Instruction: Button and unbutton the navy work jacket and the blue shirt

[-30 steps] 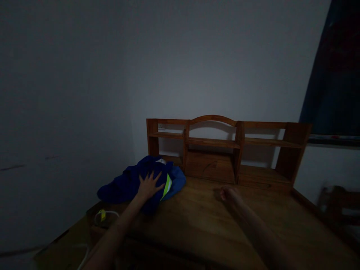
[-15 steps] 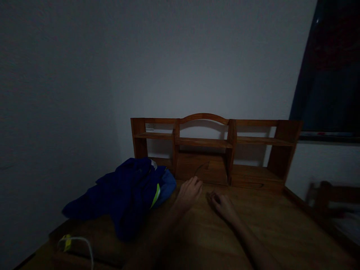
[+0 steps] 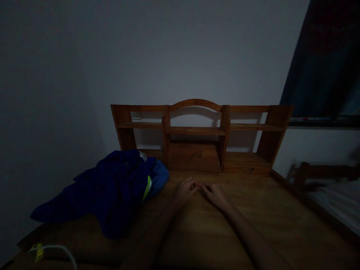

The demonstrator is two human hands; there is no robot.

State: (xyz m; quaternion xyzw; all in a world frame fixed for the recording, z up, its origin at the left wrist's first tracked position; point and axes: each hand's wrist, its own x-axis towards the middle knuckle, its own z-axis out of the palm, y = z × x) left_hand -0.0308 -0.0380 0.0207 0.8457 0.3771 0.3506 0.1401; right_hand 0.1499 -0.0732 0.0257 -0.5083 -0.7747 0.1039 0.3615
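Note:
My left hand [image 3: 185,192] is over the wooden desktop [image 3: 197,232], its fingers curled and their tips pressed together. Facing it from the right is my right hand [image 3: 215,194], bent into a similar pinch. The fingertips of both hands meet or almost meet in front of the shelf unit. Dim light hides whether anything small or thin is between them. To the left of my left hand lies a crumpled dark blue garment [image 3: 112,187] with a lime and white stripe and a lighter blue part.
A wooden shelf unit [image 3: 195,131] with a curved top stands at the desk's back against the wall. A pale cable [image 3: 60,247] with a yellow tag [image 3: 39,252] is at lower left. A raised wooden edge [image 3: 309,206] borders the right side. Beyond it is a wooden frame [image 3: 323,170].
My hands have come together from apart, the left lowering from near the shelf panel. The view has shifted, so the shelf and garment appear further left, the shelf also higher.

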